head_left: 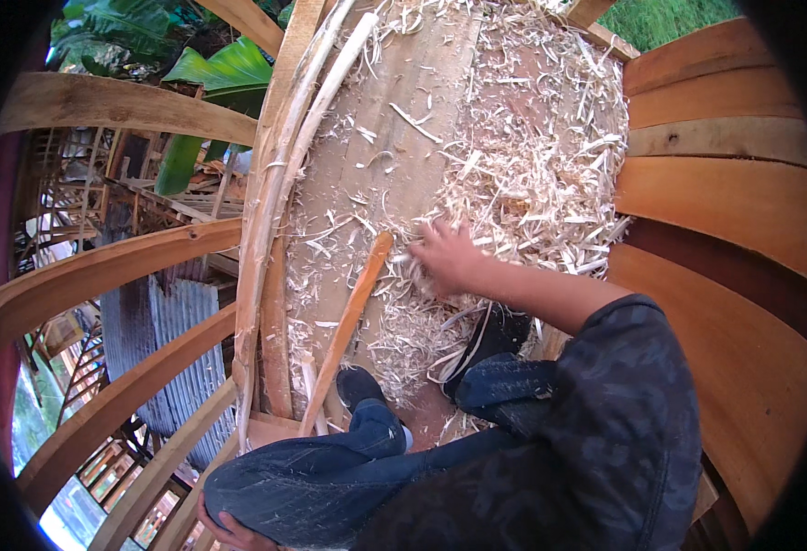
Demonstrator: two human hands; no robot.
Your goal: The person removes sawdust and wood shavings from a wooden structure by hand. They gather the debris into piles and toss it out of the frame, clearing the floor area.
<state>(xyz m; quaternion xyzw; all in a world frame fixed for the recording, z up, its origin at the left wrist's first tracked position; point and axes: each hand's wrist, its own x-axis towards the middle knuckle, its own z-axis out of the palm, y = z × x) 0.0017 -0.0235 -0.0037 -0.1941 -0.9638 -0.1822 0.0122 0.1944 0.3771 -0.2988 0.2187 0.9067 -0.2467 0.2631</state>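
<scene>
My right hand (pixel 442 259) reaches down to the plank floor, its fingers spread among pale wood shavings (pixel 532 207). Just left of its fingertips is the upper end of a narrow wooden stick (pixel 348 321), which slants down toward my knee. My left hand (pixel 231 533) rests against my bent left knee at the lower edge, with part of it cut off or hidden. No tool shows in either hand.
Wooden ribs (pixel 119 239) and a long, rough pale pole (pixel 270 184) line the left side. Curved orange-brown planks (pixel 706 193) rise on the right. My shoes (pixel 359 387) stand among the shavings. Corrugated metal sheeting (pixel 183 331) lies beyond the ribs.
</scene>
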